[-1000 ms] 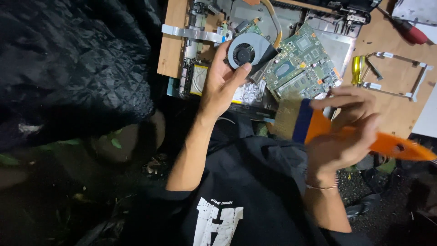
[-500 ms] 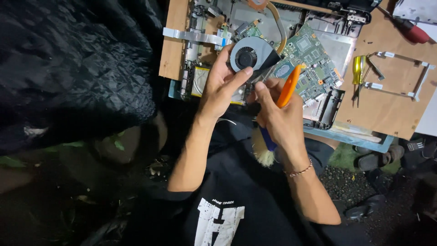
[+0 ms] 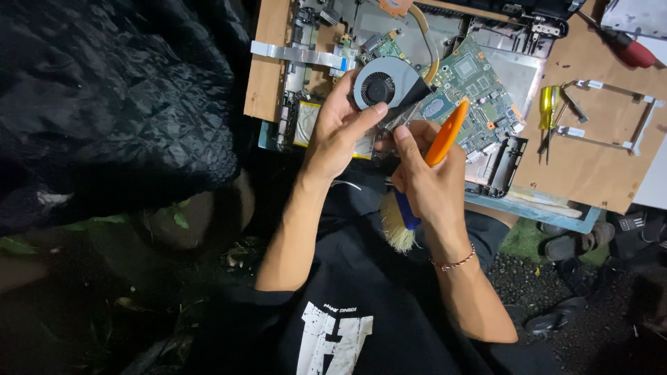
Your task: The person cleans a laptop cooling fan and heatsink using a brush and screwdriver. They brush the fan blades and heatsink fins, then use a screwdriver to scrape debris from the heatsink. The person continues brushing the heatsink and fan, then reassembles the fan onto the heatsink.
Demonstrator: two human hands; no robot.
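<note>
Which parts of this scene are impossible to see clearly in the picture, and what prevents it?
All in the head view:
- Lower edge of the round grey cooling fan: covered by left hand fingers.
- Middle of the orange-handled brush with pale bristles: wrapped by right hand.
- Red-handled screwdriver: tip cut off by the frame edge.
- Markings on the green circuit board: too small.

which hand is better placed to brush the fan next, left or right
Probably the right hand: it grips the orange-handled brush, though the bristles point away from the fan, so it would need turning round. The left hand is taken up holding the fan above the opened laptop.
</note>
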